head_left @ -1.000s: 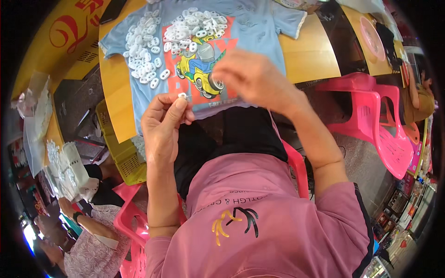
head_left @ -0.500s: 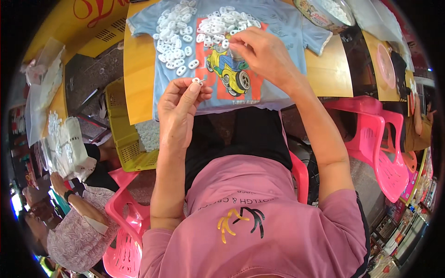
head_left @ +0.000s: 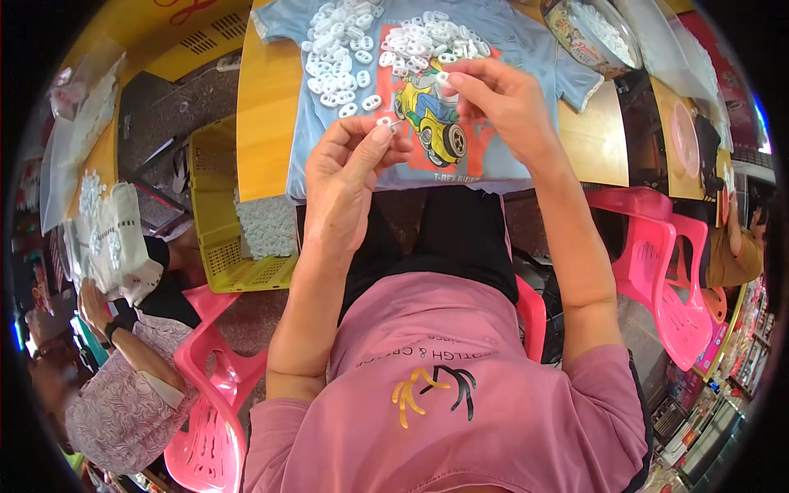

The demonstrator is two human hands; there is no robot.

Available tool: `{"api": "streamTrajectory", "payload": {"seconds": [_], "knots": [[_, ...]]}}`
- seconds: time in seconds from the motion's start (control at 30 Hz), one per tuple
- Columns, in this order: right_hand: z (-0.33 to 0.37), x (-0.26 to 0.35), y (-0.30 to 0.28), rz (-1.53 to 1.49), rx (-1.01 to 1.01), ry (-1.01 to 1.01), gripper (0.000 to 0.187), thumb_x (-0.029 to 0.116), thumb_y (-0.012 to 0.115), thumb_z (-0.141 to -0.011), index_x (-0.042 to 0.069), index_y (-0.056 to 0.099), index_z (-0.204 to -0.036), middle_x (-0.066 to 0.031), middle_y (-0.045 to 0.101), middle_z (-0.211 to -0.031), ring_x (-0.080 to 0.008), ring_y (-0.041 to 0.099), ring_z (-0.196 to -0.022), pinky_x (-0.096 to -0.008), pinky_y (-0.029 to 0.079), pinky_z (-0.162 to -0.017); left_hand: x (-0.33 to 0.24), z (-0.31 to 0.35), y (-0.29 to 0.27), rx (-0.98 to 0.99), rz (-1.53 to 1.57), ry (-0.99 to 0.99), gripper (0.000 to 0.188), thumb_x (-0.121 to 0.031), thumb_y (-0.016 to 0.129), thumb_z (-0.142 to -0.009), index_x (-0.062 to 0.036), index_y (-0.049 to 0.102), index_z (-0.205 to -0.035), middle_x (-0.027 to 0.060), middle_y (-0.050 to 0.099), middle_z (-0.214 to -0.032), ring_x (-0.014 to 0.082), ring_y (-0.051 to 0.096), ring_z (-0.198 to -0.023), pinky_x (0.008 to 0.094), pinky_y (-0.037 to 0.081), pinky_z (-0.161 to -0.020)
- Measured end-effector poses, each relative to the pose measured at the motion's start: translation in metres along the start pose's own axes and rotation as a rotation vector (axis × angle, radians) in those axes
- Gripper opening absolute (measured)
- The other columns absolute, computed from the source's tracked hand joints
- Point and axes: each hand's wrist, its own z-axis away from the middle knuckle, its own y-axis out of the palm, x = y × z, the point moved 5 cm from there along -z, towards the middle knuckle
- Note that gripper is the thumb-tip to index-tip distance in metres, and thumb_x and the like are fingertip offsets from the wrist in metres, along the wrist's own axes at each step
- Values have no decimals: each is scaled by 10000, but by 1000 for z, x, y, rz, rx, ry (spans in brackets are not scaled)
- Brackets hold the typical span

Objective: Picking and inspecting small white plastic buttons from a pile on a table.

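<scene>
My left hand (head_left: 345, 168) pinches a small white two-holed plastic piece (head_left: 384, 122) between thumb and forefinger, with a thin metal-looking tip jutting from it toward the right. My right hand (head_left: 508, 105), a little farther off, has thumb and fingertips closed on another small white plastic piece (head_left: 444, 79). Both hands hover over a light blue T-shirt (head_left: 329, 156) with a printed yellow vehicle, laid across the table. Two heaps of such white pieces rest on the shirt: a left heap (head_left: 335, 59) and a right heap (head_left: 427, 38), the latter just beyond my right hand.
The yellow table (head_left: 263, 140) shows around the shirt. A round tub (head_left: 567, 37) of white pieces stands far right. Lower left, a yellow crate (head_left: 215, 246) holds more white pieces. Pink chairs (head_left: 653, 246) flank me. A person in a patterned top (head_left: 131, 403) sits at left, another at far right.
My right hand has come away from the right heap toward me with a white piece in its fingertips. My left hand still grips its piece; the view has shifted slightly.
</scene>
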Motion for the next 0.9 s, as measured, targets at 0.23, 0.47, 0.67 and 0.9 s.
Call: {"api": "streamTrajectory", "payload": {"seconds": [0.23,0.47,0.67,0.9], "knots": [[33,13,15,-523,-43,45,207,124,644,-912,-12,667,-1066,-71,689,-890,-77,596,-638,-212,502,-591,-4,-4,33,66,17,34,162,-123,635,-914,6,567,-985,97,646,-905,164,646,-814,298,529,-777],[46,22,17,-636,-178,-106,171,112,664,-901,8,668,-1036,-49,677,-856,-68,585,-651,-203,491,-615,-5,-3,46,109,39,56,161,-120,631,-916,12,562,-980,107,646,-899,171,649,-808,295,535,-774],[48,23,19,-652,-237,-133,187,97,675,-891,3,651,-1051,-50,673,-884,-68,579,-677,-196,484,-617,-4,-6,49,82,79,90,167,-120,634,-915,12,555,-982,110,641,-908,170,647,-809,297,534,-784],[50,29,22,-585,-260,-178,218,81,681,-883,-11,633,-1074,-49,670,-892,-61,572,-694,-192,481,-632,-3,-7,48,43,76,111,194,-134,644,-912,17,558,-998,105,638,-923,160,640,-822,292,523,-789]]}}
